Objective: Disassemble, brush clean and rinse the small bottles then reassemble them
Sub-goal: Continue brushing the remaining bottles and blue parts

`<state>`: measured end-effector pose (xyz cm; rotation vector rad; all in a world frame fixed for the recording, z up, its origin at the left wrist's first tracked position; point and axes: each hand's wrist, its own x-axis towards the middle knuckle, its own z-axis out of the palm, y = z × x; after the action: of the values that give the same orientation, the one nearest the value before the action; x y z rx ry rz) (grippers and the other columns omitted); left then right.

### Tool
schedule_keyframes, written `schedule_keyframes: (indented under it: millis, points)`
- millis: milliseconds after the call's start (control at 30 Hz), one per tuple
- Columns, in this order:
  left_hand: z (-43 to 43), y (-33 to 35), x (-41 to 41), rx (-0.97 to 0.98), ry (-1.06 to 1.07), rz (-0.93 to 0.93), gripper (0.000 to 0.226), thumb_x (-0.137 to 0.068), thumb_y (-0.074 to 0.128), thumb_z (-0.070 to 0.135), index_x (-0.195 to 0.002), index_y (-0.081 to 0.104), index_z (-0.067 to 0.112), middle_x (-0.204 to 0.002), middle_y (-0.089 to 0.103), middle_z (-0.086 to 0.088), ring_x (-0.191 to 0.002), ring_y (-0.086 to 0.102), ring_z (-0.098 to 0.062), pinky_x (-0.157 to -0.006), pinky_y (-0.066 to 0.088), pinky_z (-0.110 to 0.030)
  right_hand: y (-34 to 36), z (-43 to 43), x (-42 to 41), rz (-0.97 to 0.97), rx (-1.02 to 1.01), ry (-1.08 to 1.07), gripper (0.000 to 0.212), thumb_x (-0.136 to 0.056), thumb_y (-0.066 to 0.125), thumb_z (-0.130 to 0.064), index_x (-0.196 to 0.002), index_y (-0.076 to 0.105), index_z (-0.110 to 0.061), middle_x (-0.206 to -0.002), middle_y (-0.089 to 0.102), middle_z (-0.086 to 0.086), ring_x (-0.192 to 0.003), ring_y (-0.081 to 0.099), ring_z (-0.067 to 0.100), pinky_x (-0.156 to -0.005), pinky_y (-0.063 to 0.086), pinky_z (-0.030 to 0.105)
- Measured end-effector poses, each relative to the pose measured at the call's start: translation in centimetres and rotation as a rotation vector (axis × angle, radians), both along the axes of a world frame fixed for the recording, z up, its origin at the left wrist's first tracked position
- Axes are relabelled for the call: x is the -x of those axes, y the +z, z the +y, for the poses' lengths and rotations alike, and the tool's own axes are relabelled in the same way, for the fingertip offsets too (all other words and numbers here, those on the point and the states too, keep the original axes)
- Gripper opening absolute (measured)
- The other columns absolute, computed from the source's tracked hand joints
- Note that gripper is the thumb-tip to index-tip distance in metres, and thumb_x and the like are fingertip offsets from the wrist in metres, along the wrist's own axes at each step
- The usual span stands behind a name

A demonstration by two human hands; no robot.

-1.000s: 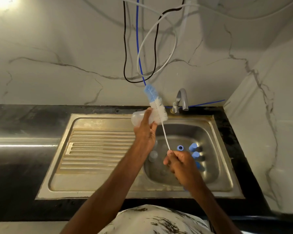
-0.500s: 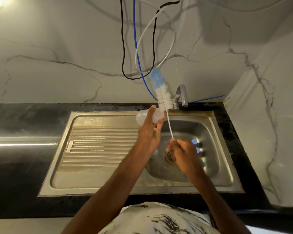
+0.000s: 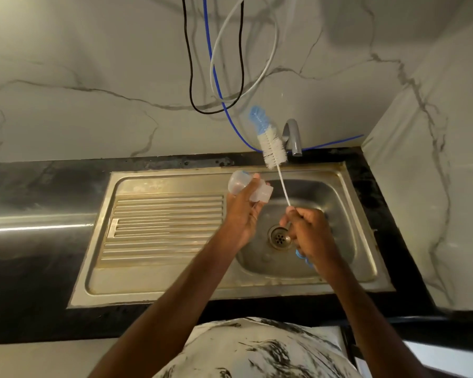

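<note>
A steel sink (image 3: 230, 290) is sitting mid-frame, its ribbed drainboard (image 3: 164, 227) lying at the left and its round drain (image 3: 279, 237) showing at the right. A grey tap (image 3: 294, 137) is curving over the basin's far edge. 3 cables, black (image 3: 189, 64), blue (image 3: 208, 50) and white (image 3: 277, 36), are hanging down the marble wall (image 3: 93, 77) at upper centre. A black countertop (image 3: 38, 192) is surrounding the sink.

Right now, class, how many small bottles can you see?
1 for certain: a clear bottle gripped in the left hand over the sink. Others may lie hidden or blurred in the basin.
</note>
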<state>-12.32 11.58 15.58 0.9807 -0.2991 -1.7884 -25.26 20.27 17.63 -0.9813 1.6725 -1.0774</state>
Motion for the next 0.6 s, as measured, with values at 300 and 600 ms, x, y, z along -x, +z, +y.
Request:
schedule_keyframes:
  millis: [300, 600]
  points:
    - [0.9, -7.9, -0.2, 0.302, -0.262, -0.78, 0.065, -0.078, 0.079, 0.048, -0.128, 0.052, 0.018, -0.119, 0.063, -0.006, -0.108, 0.064, -0.021, -0.089, 0.058, -0.044, -4.0, 0.4, 0.9, -0.004, -0.111, -0.064, 0.04, -0.106, 0.048, -0.02, -0.072, 0.064, -0.006, -0.042, 0.042, -0.011, -0.032, 0.032, 0.0, -0.034, 0.024, 0.014]
    - [3.0, -18.1, -0.1, 0.514, -0.905, -1.512, 0.068, -0.082, 0.078, 0.033, -0.139, 0.045, 0.017, -0.133, 0.053, -0.01, -0.118, 0.056, -0.03, -0.09, 0.05, -0.039, -12.6, 1.9, 2.3, 0.063, -0.242, -0.09, 0.04, -0.105, 0.051, -0.029, -0.072, 0.069, -0.016, -0.043, 0.045, -0.009, -0.039, 0.038, 0.002, -0.047, 0.03, 0.022]
